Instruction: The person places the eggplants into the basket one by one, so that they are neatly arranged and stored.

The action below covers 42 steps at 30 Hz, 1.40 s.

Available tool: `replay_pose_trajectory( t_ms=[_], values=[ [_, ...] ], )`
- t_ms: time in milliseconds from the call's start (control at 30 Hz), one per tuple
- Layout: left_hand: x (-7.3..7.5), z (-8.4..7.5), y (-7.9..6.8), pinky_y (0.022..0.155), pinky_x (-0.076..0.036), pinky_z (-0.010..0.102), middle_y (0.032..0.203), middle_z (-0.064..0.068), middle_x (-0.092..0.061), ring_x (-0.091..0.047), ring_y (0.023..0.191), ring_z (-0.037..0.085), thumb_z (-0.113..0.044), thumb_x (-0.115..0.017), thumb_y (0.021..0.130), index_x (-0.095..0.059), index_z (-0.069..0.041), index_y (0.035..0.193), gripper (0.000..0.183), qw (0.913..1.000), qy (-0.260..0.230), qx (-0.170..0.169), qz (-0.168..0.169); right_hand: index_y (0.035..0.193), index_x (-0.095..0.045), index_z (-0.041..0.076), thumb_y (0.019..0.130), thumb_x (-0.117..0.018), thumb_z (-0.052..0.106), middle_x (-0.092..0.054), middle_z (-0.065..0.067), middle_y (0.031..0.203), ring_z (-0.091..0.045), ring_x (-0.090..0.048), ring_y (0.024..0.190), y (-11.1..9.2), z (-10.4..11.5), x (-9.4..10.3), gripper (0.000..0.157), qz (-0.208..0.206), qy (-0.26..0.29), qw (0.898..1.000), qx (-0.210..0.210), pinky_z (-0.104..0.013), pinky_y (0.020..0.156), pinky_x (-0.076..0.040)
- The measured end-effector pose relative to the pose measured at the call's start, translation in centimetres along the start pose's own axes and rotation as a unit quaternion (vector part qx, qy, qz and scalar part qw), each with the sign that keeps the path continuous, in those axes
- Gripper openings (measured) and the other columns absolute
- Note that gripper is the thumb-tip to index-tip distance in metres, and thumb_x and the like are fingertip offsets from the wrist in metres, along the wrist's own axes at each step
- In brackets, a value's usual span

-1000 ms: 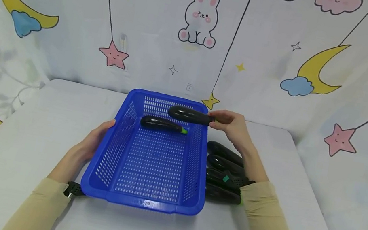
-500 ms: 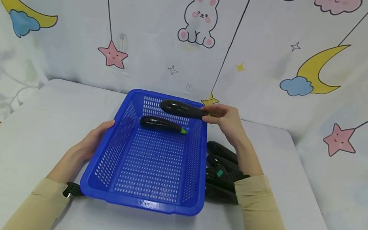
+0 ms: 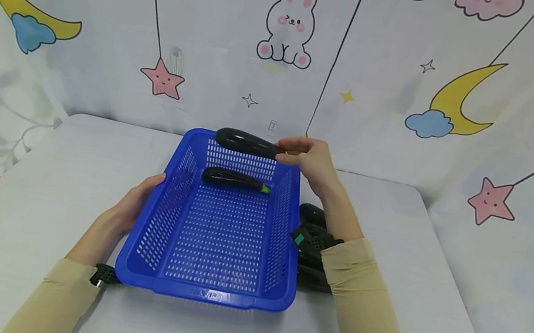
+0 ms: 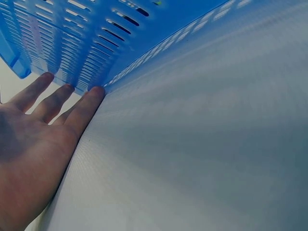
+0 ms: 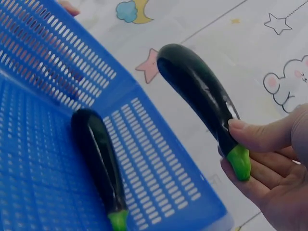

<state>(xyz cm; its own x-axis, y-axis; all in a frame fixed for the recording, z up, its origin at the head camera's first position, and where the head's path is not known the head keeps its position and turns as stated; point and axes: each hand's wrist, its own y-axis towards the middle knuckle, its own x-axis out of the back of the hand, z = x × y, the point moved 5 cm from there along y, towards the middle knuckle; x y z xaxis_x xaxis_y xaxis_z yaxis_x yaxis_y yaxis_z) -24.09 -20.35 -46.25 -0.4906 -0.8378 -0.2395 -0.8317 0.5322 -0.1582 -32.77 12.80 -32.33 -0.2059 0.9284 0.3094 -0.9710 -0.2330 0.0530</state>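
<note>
In the head view a dark purple, nearly black eggplant [image 3: 246,143] hangs over the far end of a blue perforated basket [image 3: 203,293]. My right hand [image 3: 312,161] pinches it near its stem end; the right wrist view shows the thumb on top and the green cap [image 5: 239,162] by the fingers. A second eggplant [image 3: 232,179] lies inside the basket near the far wall, its green cap to the right. Against the basket's left side rests my left hand [image 3: 133,203]; its extended fingers [image 4: 85,109] touch the outer wall in the left wrist view.
Several more eggplants [image 3: 310,278] lie on the white table [image 3: 411,263] right of the basket, partly hidden by my right forearm and wrist strap. Behind the table hangs a pale curtain [image 3: 226,34] printed with stars, moons and a rabbit.
My right hand has carried the gripped eggplant left and upward, over the basket's far rim. The left hand, the basket and the eggplant inside it have stayed put.
</note>
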Motion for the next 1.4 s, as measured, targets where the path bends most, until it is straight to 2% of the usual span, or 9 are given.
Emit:
replay_pose_trajectory(
  t_ms=[400, 700, 1100, 1400],
  values=[
    [0.1, 0.1, 0.0, 0.079, -0.058, 0.034, 0.119, 0.008, -0.058, -0.066, 0.098, 0.016, -0.053, -0.028, 0.103, -0.005, -0.001, 0.157, 0.079, 0.9998, -0.010, -0.013, -0.011, 0.114, -0.071, 0.000, 0.084, -0.077, 0.000, -0.071, -0.015, 0.117, -0.026, -0.064, 0.113, 1.0, 0.3, -3.3, 0.031, 0.001, 0.024, 1.000, -0.021, -0.046, 0.112, -0.040],
    [0.1, 0.4, 0.2, 0.080, -0.058, 0.036, 0.123, 0.011, -0.055, -0.066, 0.100, 0.018, -0.054, -0.027, 0.103, -0.005, -0.003, 0.158, 0.078, 0.9998, -0.017, -0.010, -0.004, 0.111, -0.073, 0.004, 0.084, -0.079, 0.004, -0.071, -0.011, 0.113, -0.025, -0.063, 0.109, 0.8, -1.2, -4.7, 0.028, 0.004, -0.024, 0.999, -0.043, -0.047, 0.108, -0.043],
    [-0.1, 0.1, 0.0, 0.085, -0.057, 0.037, 0.124, 0.009, -0.055, -0.064, 0.104, 0.019, -0.056, -0.028, 0.101, -0.002, -0.002, 0.158, 0.083, 0.9997, -0.009, 0.009, -0.020, 0.113, -0.072, 0.001, 0.084, -0.076, 0.001, -0.071, -0.014, 0.115, -0.026, -0.064, 0.109, 0.4, -2.7, -6.0, 0.029, 0.044, -0.024, 0.997, -0.059, -0.043, 0.104, -0.048],
    [-0.1, 0.0, -0.1, 0.084, -0.058, 0.037, 0.124, 0.010, -0.055, -0.065, 0.102, 0.018, -0.055, -0.027, 0.102, -0.002, -0.002, 0.158, 0.081, 0.9998, -0.004, -0.001, -0.017, 0.108, -0.074, 0.004, 0.082, -0.079, 0.002, -0.073, -0.012, 0.111, -0.025, -0.065, 0.108, 0.3, -2.9, -6.5, 0.027, 0.041, -0.083, 0.993, -0.067, -0.046, 0.107, -0.044]
  ],
)
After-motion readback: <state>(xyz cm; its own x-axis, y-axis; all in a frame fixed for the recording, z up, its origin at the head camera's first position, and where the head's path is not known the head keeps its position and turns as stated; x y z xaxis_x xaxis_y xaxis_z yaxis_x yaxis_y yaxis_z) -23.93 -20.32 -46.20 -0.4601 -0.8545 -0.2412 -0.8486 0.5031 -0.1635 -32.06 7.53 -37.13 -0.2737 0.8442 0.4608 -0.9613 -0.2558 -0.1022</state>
